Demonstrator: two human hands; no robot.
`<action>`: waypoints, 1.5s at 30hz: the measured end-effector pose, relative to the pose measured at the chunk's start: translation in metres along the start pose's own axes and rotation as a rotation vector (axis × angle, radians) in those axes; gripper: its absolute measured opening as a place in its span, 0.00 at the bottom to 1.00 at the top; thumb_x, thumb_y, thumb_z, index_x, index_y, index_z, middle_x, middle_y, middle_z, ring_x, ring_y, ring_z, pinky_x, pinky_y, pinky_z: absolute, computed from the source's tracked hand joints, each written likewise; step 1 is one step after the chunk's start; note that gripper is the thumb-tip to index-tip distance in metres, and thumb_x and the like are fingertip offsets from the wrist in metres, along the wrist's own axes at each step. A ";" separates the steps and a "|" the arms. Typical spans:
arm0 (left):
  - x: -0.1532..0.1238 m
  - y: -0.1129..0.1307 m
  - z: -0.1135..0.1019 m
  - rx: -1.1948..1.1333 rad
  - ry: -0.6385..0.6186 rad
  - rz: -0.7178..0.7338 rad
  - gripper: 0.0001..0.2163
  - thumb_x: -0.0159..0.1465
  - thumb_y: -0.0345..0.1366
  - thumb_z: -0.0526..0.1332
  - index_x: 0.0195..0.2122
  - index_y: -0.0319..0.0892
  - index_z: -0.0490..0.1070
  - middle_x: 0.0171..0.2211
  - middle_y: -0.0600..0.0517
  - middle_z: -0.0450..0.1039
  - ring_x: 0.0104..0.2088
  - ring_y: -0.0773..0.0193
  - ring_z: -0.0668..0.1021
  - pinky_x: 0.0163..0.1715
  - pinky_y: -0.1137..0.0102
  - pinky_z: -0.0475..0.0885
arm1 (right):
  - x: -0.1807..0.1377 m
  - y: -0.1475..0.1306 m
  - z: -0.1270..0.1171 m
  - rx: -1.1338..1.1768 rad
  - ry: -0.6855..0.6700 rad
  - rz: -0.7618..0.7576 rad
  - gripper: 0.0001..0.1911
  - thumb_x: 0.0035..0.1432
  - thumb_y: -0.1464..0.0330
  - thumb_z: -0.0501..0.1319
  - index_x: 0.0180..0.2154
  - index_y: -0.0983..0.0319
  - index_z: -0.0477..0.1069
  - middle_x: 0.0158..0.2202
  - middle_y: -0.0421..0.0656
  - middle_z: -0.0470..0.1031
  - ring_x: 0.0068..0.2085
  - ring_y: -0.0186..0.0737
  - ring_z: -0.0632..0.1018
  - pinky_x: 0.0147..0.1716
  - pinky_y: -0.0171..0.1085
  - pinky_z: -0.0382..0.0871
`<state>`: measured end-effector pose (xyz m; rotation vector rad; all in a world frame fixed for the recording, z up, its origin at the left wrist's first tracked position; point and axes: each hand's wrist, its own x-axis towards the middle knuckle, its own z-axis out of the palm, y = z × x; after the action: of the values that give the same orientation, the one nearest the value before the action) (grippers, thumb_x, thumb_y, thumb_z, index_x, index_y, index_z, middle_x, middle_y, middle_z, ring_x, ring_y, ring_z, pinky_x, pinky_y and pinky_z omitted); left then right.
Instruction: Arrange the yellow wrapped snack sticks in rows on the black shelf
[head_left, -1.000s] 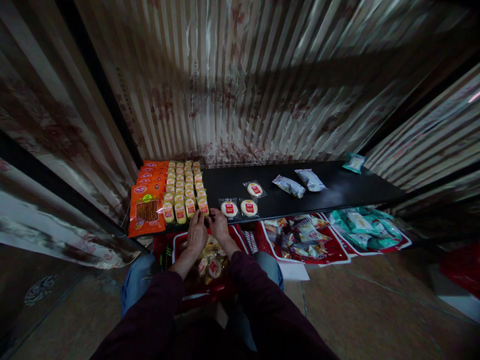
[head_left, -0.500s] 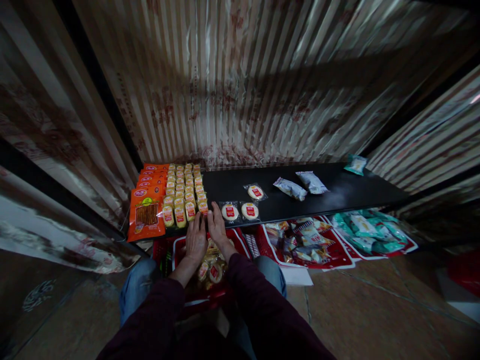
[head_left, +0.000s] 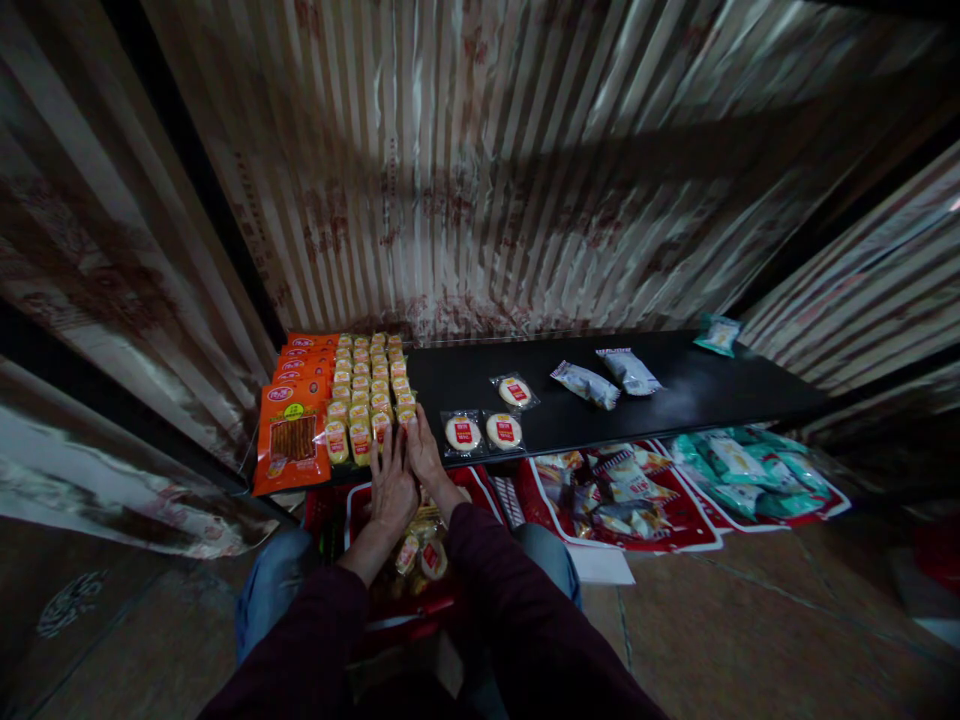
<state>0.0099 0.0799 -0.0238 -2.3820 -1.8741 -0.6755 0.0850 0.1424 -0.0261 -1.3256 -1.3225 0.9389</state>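
Rows of small yellow wrapped snack cakes (head_left: 360,405) stand close together on the black shelf (head_left: 465,370). At their front edge my left hand (head_left: 394,490) rests with its fingers stretched out, touching the front packs on the right. My right hand (head_left: 426,452) lies along the right side of the rows, fingers extended, and its fingertips hide part of the nearest cake pack. No pack is gripped in either hand. Just right of my right hand lie flat round white cakes in clear wrappers (head_left: 463,433).
Orange snack bags (head_left: 291,430) overlap left of the rows. Silvery packets (head_left: 630,372) and a teal packet (head_left: 718,335) lie farther right. Below are a red basket (head_left: 480,490) between my knees and red baskets with assorted packets (head_left: 622,490) and teal packets (head_left: 757,470). Striped curtain (head_left: 465,200) hangs behind.
My right hand has shifted left against the side of the yellow cake rows, closer to my left hand. The view has tilted slightly; the other packets stay in place.
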 end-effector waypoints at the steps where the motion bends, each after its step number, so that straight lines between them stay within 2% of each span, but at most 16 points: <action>1: 0.000 -0.001 0.002 0.001 0.008 0.004 0.29 0.60 0.30 0.52 0.65 0.40 0.52 0.65 0.43 0.53 0.67 0.50 0.45 0.63 0.48 0.42 | 0.001 0.001 0.001 -0.003 0.003 -0.008 0.31 0.64 0.52 0.44 0.61 0.62 0.58 0.62 0.47 0.61 0.64 0.40 0.60 0.63 0.44 0.51; 7: 0.001 -0.002 0.006 0.036 0.024 -0.002 0.29 0.60 0.28 0.51 0.64 0.38 0.52 0.65 0.42 0.51 0.67 0.52 0.47 0.63 0.48 0.43 | 0.010 0.008 -0.002 -0.056 0.029 0.043 0.32 0.63 0.52 0.44 0.61 0.65 0.57 0.63 0.49 0.58 0.64 0.42 0.59 0.64 0.45 0.50; 13: 0.000 -0.002 0.011 0.051 0.061 0.003 0.27 0.60 0.27 0.49 0.63 0.34 0.55 0.65 0.42 0.51 0.67 0.53 0.46 0.63 0.50 0.44 | 0.030 0.010 -0.008 -0.034 0.025 0.078 0.33 0.63 0.51 0.45 0.62 0.65 0.56 0.64 0.48 0.56 0.65 0.42 0.58 0.64 0.45 0.50; 19: 0.002 -0.005 0.013 0.067 0.083 0.041 0.25 0.62 0.29 0.48 0.62 0.35 0.56 0.65 0.43 0.50 0.67 0.52 0.47 0.63 0.49 0.46 | 0.049 0.013 -0.008 0.027 -0.020 0.082 0.33 0.62 0.49 0.44 0.62 0.62 0.57 0.63 0.45 0.58 0.64 0.40 0.60 0.63 0.44 0.50; 22: 0.002 -0.009 0.017 0.076 0.080 0.049 0.25 0.62 0.29 0.49 0.62 0.36 0.56 0.65 0.42 0.50 0.67 0.52 0.46 0.63 0.49 0.47 | 0.052 0.016 -0.003 0.053 -0.035 0.075 0.33 0.63 0.49 0.44 0.62 0.60 0.57 0.62 0.45 0.61 0.62 0.40 0.63 0.62 0.44 0.54; 26: 0.005 -0.012 0.022 0.101 0.078 0.055 0.26 0.61 0.29 0.49 0.62 0.35 0.57 0.65 0.42 0.49 0.67 0.51 0.45 0.63 0.49 0.47 | 0.051 0.013 0.002 0.055 -0.021 0.089 0.34 0.63 0.50 0.42 0.62 0.62 0.55 0.61 0.48 0.62 0.61 0.41 0.65 0.61 0.44 0.57; 30: 0.007 -0.012 0.021 0.105 0.071 0.054 0.27 0.61 0.32 0.51 0.62 0.32 0.55 0.65 0.40 0.49 0.67 0.51 0.44 0.63 0.49 0.46 | 0.047 0.004 0.006 0.010 0.008 0.110 0.36 0.63 0.49 0.39 0.63 0.64 0.53 0.63 0.49 0.59 0.63 0.41 0.61 0.63 0.43 0.52; 35: 0.005 -0.013 0.020 0.095 0.068 0.050 0.29 0.61 0.34 0.53 0.63 0.32 0.54 0.66 0.41 0.47 0.67 0.53 0.42 0.64 0.50 0.46 | 0.043 -0.001 0.008 -0.021 0.022 0.130 0.35 0.63 0.50 0.41 0.64 0.62 0.49 0.64 0.46 0.56 0.65 0.41 0.58 0.64 0.42 0.49; 41: 0.002 -0.013 0.025 0.102 0.089 0.042 0.27 0.61 0.30 0.50 0.63 0.32 0.54 0.66 0.41 0.47 0.67 0.53 0.43 0.64 0.50 0.45 | 0.035 0.004 0.003 -0.008 0.044 0.104 0.32 0.64 0.52 0.41 0.64 0.61 0.49 0.65 0.44 0.55 0.65 0.38 0.57 0.64 0.41 0.48; 45: -0.001 -0.010 0.020 0.079 0.096 0.024 0.28 0.60 0.29 0.51 0.63 0.33 0.53 0.66 0.40 0.48 0.67 0.52 0.44 0.63 0.50 0.45 | 0.027 0.005 -0.003 -0.004 0.065 0.080 0.34 0.64 0.52 0.41 0.64 0.64 0.50 0.65 0.48 0.55 0.65 0.39 0.57 0.64 0.42 0.48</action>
<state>0.0070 0.0876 -0.0450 -2.2779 -1.7976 -0.6871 0.0917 0.1688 -0.0271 -1.4088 -1.2302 0.9405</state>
